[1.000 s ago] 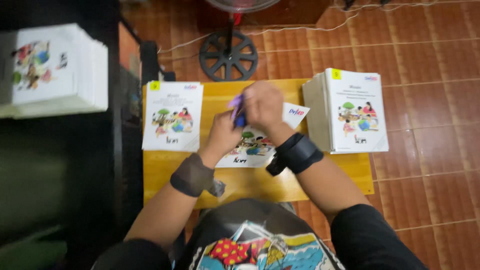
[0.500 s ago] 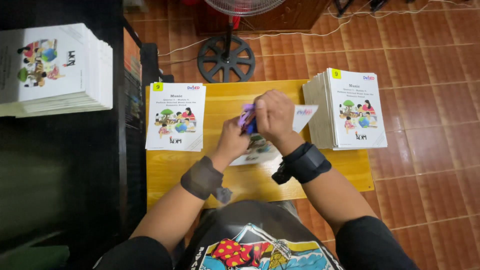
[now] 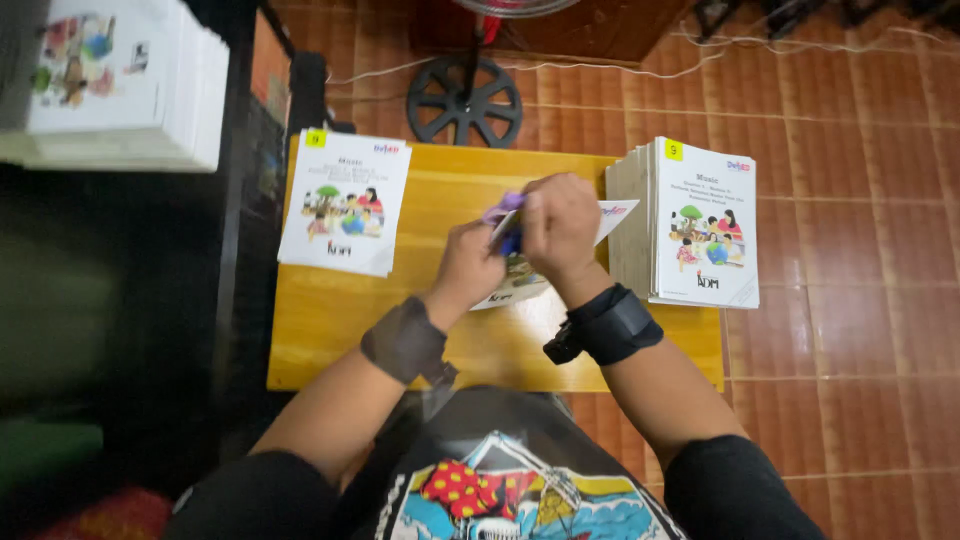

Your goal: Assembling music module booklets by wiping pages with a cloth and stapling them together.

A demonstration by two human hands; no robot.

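Nearest, the person's own lap: dark printed shirt, both forearms with black wrist straps.

Left hand [image 3: 468, 268]: closed on the lower left part of a thin booklet [image 3: 520, 280] lying mid-counter, fingers curled over its edge.

Right hand [image 3: 556, 228]: closed above the booklet, pinching it together with a small purple object [image 3: 503, 210], probably a stapler; its exact shape is hidden by the fingers.

Booklet: white paper, colour drawing on the cover, a few sheets at most. Judged light, limp and easy to crease; it would sag if lifted by one corner. Best taken along the spine or flat with both hands. A glossy cover may slide on the varnish.

Purple object: hard plastic by the look, small, rigid; a full-palm hold suits it.

Counter [image 3: 330, 340]: small yellow wooden top, smooth and shiny.

Left booklets [image 3: 345, 200]: a low pile on the counter's far left, same cover.

Right stack [image 3: 690, 222]: much taller, on the counter's right edge, slightly overhanging; heavy as a block, loose sheets on top.

Beyond: red tile floor [image 3: 850, 150], round black fan base [image 3: 465, 100], white cable. Far left, another booklet stack [image 3: 120, 90] on a dark shelf.
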